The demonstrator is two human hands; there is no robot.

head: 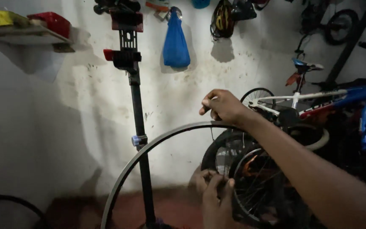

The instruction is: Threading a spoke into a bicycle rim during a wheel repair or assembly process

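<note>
1. Head view, centre of the frame: a bare silver wheel rim (149, 146) arcs from the bottom edge up to mid-frame, standing upright.
2. The right hand (223, 106) sits at the top of that arc, fingers curled narrow and pinched on the rim's edge.
3. The left hand (214, 193), low and centre, is dim; its fingers look bunched close together, but I cannot tell what, if anything, they grip.
4. Judging by its look, the rim is light and stiff, a smooth metal hoop that could slip; the outer edge, gripped at two spaced points, seems the surest hold.
5. Behind stand a black repair stand (138, 110), a spoked wheel (255, 186) at lower right, and a blue bag (176, 42) on the wall.
</note>
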